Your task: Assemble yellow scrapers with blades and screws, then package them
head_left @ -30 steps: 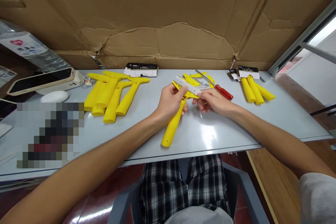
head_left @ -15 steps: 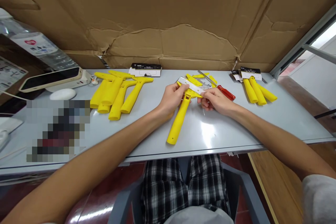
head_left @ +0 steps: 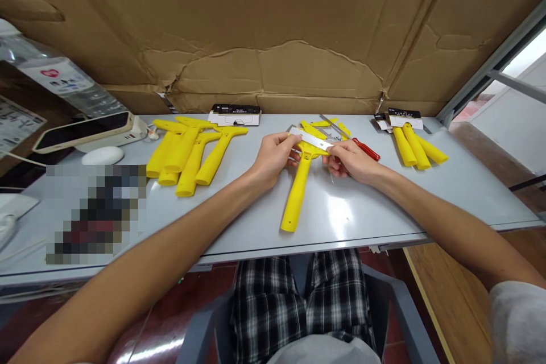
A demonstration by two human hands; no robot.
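Note:
A yellow scraper handle (head_left: 296,196) points toward me over the table, its wide head away from me. Across that head lies a flat metal blade (head_left: 313,139). My left hand (head_left: 275,156) pinches the blade and head at their left end, thumb on top. At the right end my right hand (head_left: 347,158) grips the blade and head between thumb and fingers. Just behind are loose yellow head pieces (head_left: 313,128) with small metal parts, partly hidden. A screwdriver with a red handle (head_left: 367,149) lies behind my right hand.
Several yellow scraper handles (head_left: 209,162) lie piled on the left, beside a black-and-white card package (head_left: 236,114). More yellow handles (head_left: 410,145) in card packaging lie at the right. A phone (head_left: 85,131), white mouse (head_left: 102,154) and bottle (head_left: 63,77) stand far left. Cardboard (head_left: 273,23) walls the back.
The handle's near end has swung slightly right, and the head with the blade has turned a little flatter between my hands. Both hands keep their hold.

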